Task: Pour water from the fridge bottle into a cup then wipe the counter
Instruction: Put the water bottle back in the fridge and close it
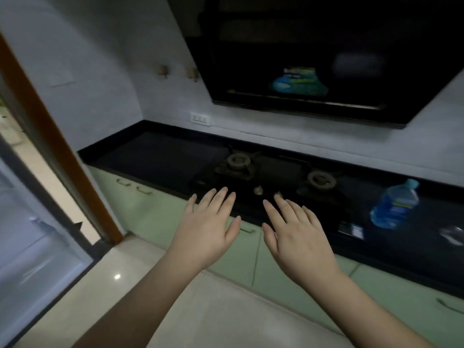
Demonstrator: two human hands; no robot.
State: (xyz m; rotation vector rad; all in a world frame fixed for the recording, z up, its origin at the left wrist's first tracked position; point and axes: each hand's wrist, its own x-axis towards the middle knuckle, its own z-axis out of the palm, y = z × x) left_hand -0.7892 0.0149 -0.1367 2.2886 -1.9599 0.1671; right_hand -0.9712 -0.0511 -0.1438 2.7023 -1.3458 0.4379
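Both hands are held out palm down with fingers spread, so each grip is released and grasps nothing: the left hand (pixel 209 228) hovers in front of the pale green cabinet fronts (pixel 160 209), and the right hand (pixel 298 237) hovers just beside it, its fingertips (pixel 277 198) reaching over the near edge of the worktop (pixel 155 156). The worktop is a glossy black slab, smooth and reflective, running along a white wall. Set into it is a black glass hob (pixel 271 182) with 2 round, rough metal burners, the left one (pixel 237 163) ringed by a dark pan support and the right one (pixel 321 180) further along. The bottle (pixel 396 204) is clear plastic with a blue label and a pale blue cap; it stands on the worktop to the right of the right burner, its long axis roughly upright and leaning slightly in this wide view, cap end up. It lies well apart from the right hand and further still from the left, touched by neither. Above the hob hangs a slanted, shiny black range hood (pixel 313 71), whose glass mirrors the bottle's blue label. The picture is blurred, so the label's print cannot be read.
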